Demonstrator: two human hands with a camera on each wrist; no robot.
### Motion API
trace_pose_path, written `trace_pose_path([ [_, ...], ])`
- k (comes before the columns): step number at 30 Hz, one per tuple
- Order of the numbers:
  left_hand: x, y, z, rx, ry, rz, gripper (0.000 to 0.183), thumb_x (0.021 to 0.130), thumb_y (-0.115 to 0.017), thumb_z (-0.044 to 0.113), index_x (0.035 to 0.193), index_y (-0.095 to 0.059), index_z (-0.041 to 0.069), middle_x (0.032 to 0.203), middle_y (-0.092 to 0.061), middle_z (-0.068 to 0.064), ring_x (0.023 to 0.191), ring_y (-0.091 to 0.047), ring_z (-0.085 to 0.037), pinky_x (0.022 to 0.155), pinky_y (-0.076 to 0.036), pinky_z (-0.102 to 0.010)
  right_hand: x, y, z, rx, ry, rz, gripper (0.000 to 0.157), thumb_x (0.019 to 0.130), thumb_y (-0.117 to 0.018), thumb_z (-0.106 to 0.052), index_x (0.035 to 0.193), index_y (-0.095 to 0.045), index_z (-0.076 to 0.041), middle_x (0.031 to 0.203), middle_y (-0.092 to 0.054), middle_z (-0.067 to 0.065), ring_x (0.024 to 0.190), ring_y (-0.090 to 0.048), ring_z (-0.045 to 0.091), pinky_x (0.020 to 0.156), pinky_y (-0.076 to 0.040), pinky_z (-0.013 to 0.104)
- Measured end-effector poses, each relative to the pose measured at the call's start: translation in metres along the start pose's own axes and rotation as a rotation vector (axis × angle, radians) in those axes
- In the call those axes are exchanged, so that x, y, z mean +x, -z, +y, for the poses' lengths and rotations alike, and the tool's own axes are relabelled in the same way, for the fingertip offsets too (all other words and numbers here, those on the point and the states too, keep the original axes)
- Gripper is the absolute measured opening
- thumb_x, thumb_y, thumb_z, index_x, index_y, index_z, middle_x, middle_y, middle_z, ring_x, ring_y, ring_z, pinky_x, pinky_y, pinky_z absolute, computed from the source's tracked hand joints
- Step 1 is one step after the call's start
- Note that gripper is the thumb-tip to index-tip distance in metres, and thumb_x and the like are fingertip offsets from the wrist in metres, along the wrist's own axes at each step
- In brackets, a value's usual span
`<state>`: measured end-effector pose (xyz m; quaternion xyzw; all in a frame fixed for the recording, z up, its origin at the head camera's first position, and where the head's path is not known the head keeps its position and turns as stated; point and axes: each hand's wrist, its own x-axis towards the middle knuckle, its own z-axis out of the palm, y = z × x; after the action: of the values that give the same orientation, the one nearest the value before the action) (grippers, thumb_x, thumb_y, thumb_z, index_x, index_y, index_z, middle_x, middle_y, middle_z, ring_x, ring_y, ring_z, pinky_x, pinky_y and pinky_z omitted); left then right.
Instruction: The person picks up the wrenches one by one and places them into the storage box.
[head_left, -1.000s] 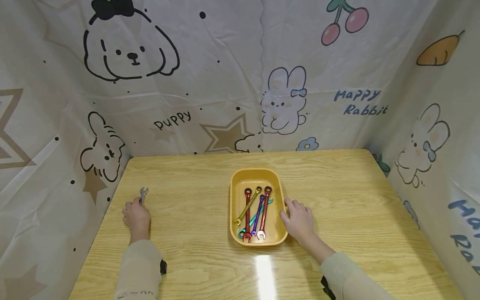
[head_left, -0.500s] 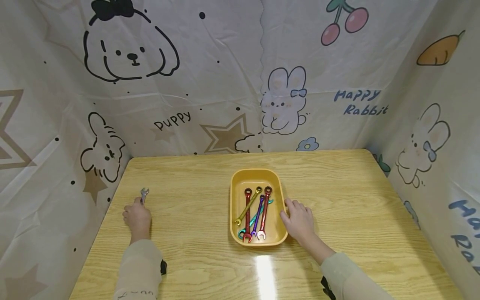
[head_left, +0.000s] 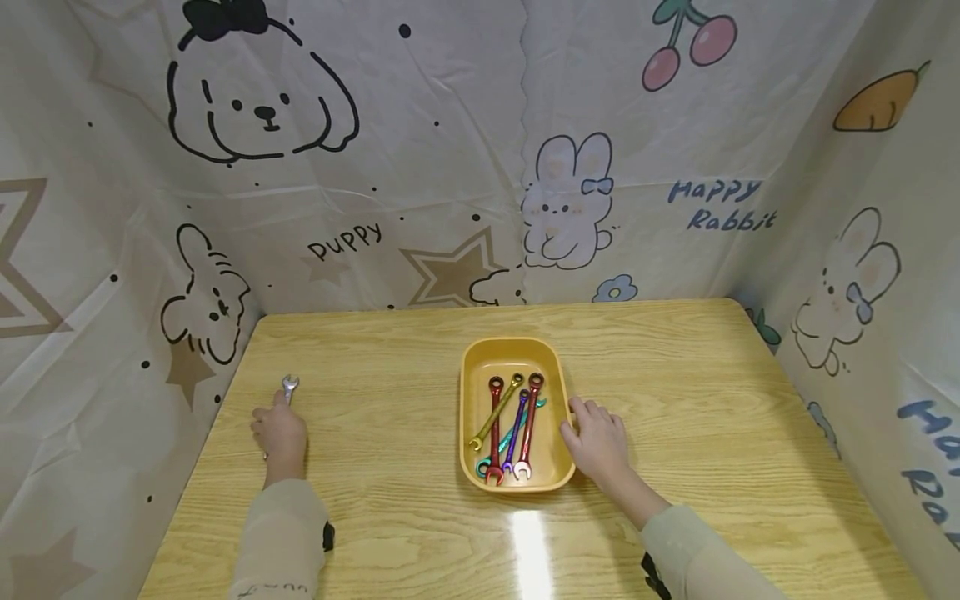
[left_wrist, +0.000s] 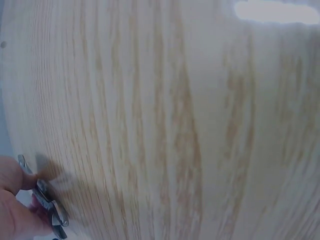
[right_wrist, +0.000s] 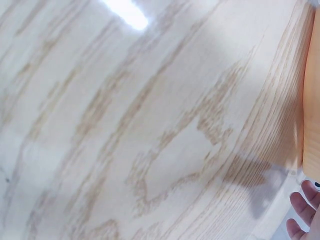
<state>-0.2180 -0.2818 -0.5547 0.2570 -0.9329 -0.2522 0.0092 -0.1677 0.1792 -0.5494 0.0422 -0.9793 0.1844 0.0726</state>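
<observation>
My left hand pinches a silver wrench over the left part of the table; its open-ended head sticks out beyond the fingers. In the left wrist view, the thumb and fingers lie on either side of the wrench, close to the tabletop, and part of it is hidden. My right hand is at the right side of a yellow tray, with loosely bent fingers touching or nearly touching its rim. Inside are several wrenches: two red, a gold, a purple and a teal.
The tray stands near the middle of a wood-grain table. A printed cloth hangs behind the table and along both sides. A bright light reflection shows on the wood in front of the tray.
My left hand has moved slightly right and turned a little, with the silver wrench turning in it; its lower tip now shows below the hand. My right hand and the tray have stayed put.
</observation>
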Motion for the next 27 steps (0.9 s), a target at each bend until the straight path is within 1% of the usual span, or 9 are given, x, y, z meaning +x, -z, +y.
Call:
trace_pose_path([
  [8,-0.0029,0.0003,0.0027,-0.001,-0.037,0.009,0.039,0.089,-0.036,-0.006,0.128,-0.032,-0.006,0.114,-0.030,-0.047,0.103,-0.036,-0.060,0.083,-0.036,-0.062,0.0000,0.0004,0.0000,0.006,0.000,0.000,0.034,0.089,-0.049,-0.029,0.117,-0.053,-0.010,0.103,-0.059,0.012,0.097,-0.054,0.031,0.084,-0.038,0.051],
  [15,-0.0052,0.0006,0.0061,0.066,-0.095,-0.017,0.038,0.091,-0.032,-0.007,0.127,-0.030,-0.016,0.112,-0.029,-0.049,0.100,-0.038,-0.061,0.080,-0.039,-0.060,0.0003,-0.0004,0.0002,0.000,0.006,0.005,0.033,0.088,-0.050,-0.029,0.116,-0.053,-0.010,0.101,-0.059,0.012,0.095,-0.055,0.031,0.084,-0.039,0.051],
  [21,-0.0035,-0.0023,0.0050,0.091,-0.125,0.014,0.039,0.091,-0.031,-0.006,0.128,-0.030,-0.018,0.110,-0.034,-0.047,0.098,-0.042,-0.058,0.080,-0.040,-0.058,0.0003,-0.0007,0.0005,-0.001,0.009,0.007,0.034,0.089,-0.049,-0.029,0.116,-0.053,-0.010,0.101,-0.059,0.012,0.094,-0.055,0.031,0.083,-0.039,0.051],
  [27,-0.0024,-0.0051,0.0048,0.104,-0.125,0.013,0.038,0.094,-0.028,-0.004,0.128,-0.030,-0.020,0.106,-0.038,-0.044,0.096,-0.044,-0.057,0.077,-0.042,-0.057,-0.0003,-0.0002,0.0003,0.000,0.014,0.009,0.033,0.089,-0.049,-0.028,0.115,-0.053,-0.009,0.100,-0.059,0.012,0.094,-0.056,0.031,0.083,-0.039,0.052],
])
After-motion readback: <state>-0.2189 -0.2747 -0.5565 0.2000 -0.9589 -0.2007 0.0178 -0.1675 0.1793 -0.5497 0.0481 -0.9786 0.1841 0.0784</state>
